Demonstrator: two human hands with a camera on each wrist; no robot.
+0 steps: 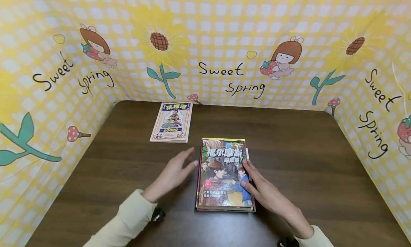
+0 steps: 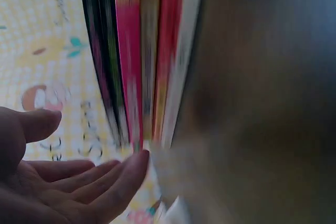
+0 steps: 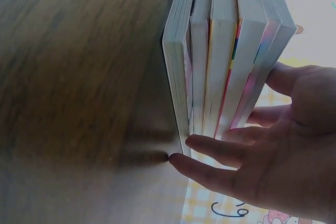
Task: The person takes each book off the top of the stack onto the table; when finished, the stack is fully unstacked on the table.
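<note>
A stack of several books (image 3: 226, 51) lies on the table. On top is a comic-style book (image 1: 221, 175) with large Chinese lettering and cartoon figures on its cover. My right hand (image 1: 268, 193) rests along the stack's right side, thumb at the top book's edge and fingers extended down the page edges. To the left of the stack, my left hand (image 1: 173, 174) is held with fingers spread and nothing in it. In the left wrist view its fingertips (image 2: 139, 158) are close to the coloured spines (image 2: 131, 61).
A pale book (image 1: 171, 122) with a blue title band lies farther back, left of the stack. The dark wooden table (image 1: 289, 133) is surrounded by yellow checked cloth (image 1: 224, 36) at the back and both sides.
</note>
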